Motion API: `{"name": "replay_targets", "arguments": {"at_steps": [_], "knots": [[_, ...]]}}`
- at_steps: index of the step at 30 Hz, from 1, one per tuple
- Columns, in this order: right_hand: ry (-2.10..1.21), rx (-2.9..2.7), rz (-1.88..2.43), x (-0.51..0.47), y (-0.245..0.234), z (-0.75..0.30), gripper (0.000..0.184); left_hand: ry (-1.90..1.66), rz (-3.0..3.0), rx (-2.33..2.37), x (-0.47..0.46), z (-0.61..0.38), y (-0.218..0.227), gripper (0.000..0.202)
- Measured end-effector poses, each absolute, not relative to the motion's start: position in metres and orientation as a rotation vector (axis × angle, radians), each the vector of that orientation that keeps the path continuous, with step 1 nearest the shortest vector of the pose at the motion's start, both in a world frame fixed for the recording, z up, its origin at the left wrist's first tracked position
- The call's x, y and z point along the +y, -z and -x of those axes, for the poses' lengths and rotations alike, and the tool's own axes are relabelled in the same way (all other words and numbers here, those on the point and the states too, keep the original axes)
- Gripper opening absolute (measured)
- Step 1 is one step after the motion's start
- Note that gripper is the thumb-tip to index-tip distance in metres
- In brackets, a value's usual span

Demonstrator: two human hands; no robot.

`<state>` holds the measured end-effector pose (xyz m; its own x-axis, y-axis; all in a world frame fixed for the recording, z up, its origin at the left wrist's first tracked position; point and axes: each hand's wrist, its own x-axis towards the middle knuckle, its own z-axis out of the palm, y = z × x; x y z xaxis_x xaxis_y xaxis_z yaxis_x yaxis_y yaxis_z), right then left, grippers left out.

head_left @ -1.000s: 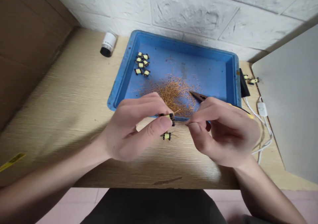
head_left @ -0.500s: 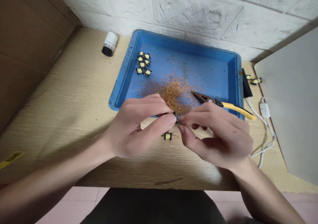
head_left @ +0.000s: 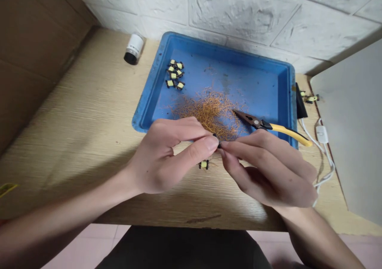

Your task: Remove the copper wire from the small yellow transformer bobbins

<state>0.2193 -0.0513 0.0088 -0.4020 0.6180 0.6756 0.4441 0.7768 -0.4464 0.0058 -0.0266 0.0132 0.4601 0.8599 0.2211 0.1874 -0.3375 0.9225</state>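
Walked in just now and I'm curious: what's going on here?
A person is pinching a small dark part in their left hand, and it's mostly hidden by the fingers. The fingertips of their right hand meet it. Yellow-handled pliers sit beside the right hand, over a blue tray. The tray holds a heap of copper-coloured clippings and a cluster of small yellow-and-black parts. Another small part sits on the table below.

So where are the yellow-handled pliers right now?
In the head view, the pliers lie across the right rim of the blue plastic tray, tips by the copper wire clippings, above the right hand.
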Motion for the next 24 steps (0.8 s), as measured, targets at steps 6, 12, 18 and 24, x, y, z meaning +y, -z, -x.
{"name": "replay_targets", "arguments": {"at_steps": [6,12,18,24], "knots": [[-0.301,-2.114,0.853,-0.0493,-0.0122,-0.2213,0.009,-0.922,-1.839,0.941,-0.0268,-0.005,-0.0103,0.031],[-0.375,-2.111,0.825,-0.0461,-0.0113,-0.2192,0.014,-0.928,-1.851,0.984,-0.0248,-0.0054,-0.0122,0.027],[-0.379,-2.045,0.804,-0.0448,-0.0086,-0.2178,0.011,-0.917,-1.86,0.978,-0.0241,-0.0039,-0.009,0.027],[-0.362,-2.085,0.815,-0.0464,-0.0104,-0.2191,0.016,-0.839,-1.898,1.048,-0.027,-0.0031,-0.0144,0.026]]}}
